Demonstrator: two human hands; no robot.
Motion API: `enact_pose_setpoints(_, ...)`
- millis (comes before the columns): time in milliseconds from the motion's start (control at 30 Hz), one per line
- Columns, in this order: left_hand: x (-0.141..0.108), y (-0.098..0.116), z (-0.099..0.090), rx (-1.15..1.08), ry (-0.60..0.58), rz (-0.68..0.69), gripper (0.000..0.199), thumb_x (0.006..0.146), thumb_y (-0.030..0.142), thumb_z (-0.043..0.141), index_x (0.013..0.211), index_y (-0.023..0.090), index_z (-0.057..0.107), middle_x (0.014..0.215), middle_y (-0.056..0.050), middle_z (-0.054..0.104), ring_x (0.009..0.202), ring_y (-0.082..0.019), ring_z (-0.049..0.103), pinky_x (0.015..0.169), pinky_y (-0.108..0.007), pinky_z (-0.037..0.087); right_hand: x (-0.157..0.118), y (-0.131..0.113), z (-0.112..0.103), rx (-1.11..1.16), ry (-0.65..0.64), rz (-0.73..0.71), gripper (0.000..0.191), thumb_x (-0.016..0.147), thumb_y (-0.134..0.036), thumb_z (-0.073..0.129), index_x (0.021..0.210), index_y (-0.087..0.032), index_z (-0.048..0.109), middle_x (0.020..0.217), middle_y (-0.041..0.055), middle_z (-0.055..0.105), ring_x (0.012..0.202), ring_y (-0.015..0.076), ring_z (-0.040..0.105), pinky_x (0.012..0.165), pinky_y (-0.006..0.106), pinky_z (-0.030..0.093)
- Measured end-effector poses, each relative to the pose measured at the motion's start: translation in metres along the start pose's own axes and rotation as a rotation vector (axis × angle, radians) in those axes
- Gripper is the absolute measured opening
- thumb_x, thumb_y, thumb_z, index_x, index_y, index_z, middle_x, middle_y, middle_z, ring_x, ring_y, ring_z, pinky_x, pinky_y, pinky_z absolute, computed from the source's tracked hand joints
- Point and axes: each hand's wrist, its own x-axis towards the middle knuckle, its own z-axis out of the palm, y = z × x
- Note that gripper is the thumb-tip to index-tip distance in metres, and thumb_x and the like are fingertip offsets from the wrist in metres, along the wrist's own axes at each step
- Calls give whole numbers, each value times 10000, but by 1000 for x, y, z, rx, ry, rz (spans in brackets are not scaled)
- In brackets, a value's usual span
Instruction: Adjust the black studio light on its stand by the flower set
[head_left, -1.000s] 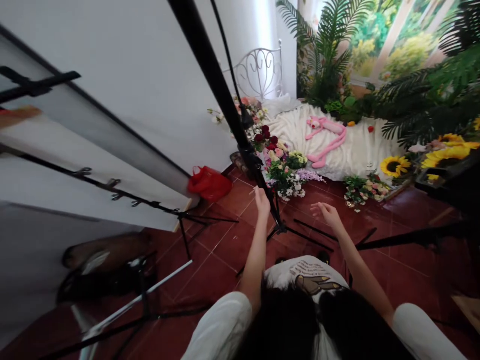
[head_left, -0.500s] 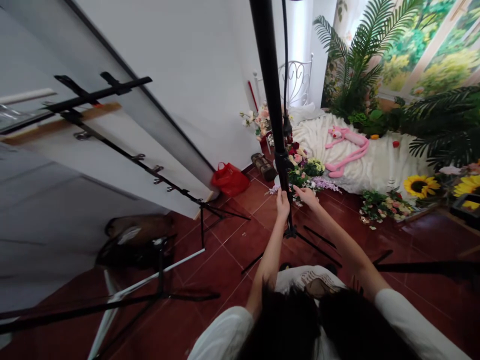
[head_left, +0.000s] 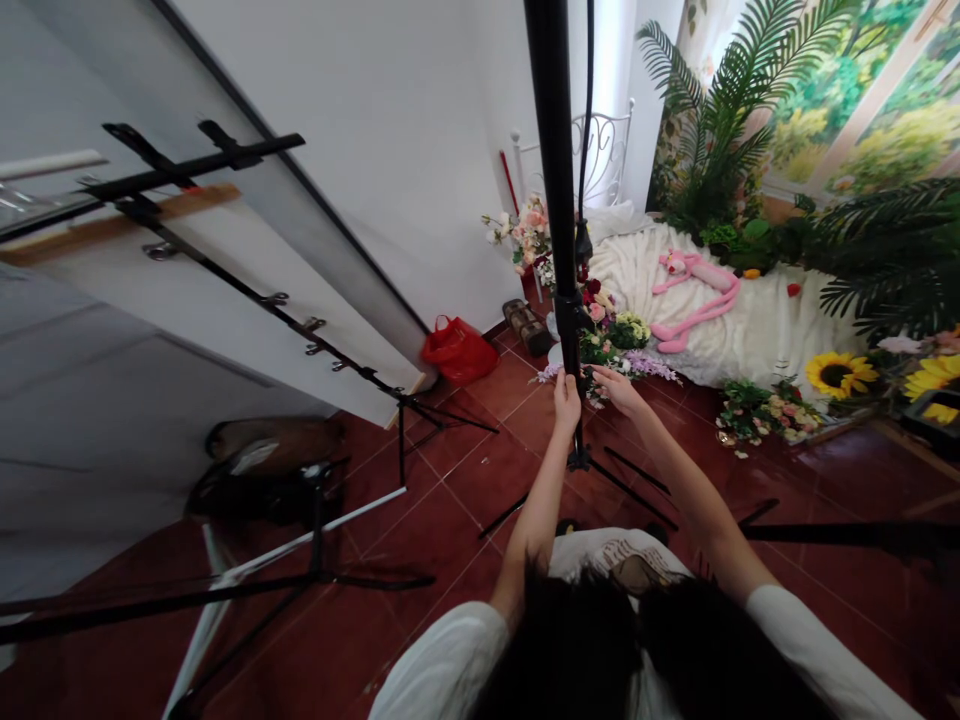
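Observation:
In front of me a black light stand [head_left: 555,150] rises from the floor, its pole leaning slightly in view. My left hand [head_left: 568,402] is closed around the lower part of the pole, thumb upward. On the pole's right side, my right hand [head_left: 618,390] has its fingers drawn together at a small dark knob [head_left: 587,380]; the fingertips partly cover it. Above both hands sits a black collar [head_left: 570,302] on the pole. A black cable [head_left: 589,110] hangs beside the pole, with a dark connector [head_left: 583,242] at its lower end.
Flowers [head_left: 600,315] and a white fur-covered bed [head_left: 637,262] with a pink plush toy [head_left: 701,272] lie beyond the stand. A red bag [head_left: 459,350] sits by the wall. Stand legs [head_left: 634,492] spread over the red tiles. At left are a clamped backdrop frame [head_left: 225,260] and a black bag [head_left: 262,480].
The upper pole has shifted to the right in view. My right hand has moved slightly up and its fingers have closed in at the knob. My left hand stays on the pole.

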Motion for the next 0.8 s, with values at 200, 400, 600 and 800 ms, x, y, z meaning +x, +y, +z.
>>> enact_pose_setpoints(200,0,3,1,-17,-30,53,668,812,790,391,948,179,622,885,-87,675,849,-192,642,837,-320,520,-2,8,0,132,-38,10,291,731,-269,695,1022,-282,687,1039,-10,698,814,116,610,697,223,503)
enact_pose_setpoints(400,-1,5,2,-8,-29,28,705,796,818,363,948,177,614,901,-108,677,858,-207,653,840,-345,529,0,16,17,221,36,-62,306,641,-197,666,933,-279,625,939,-40,669,780,105,593,622,183,454)
enact_pose_setpoints(600,-3,7,2,-4,-13,-2,747,767,842,381,995,169,610,966,-117,675,901,-205,640,859,-333,517,11,16,31,70,208,-165,161,616,-214,578,621,-211,416,845,-4,636,696,110,529,587,199,400)
enact_pose_setpoints(800,-4,7,3,-30,-18,-35,731,766,832,402,986,170,620,883,-82,670,814,-175,626,830,-300,515,7,12,11,-365,246,-327,155,643,-205,482,490,-210,456,893,52,668,933,193,594,870,326,475)
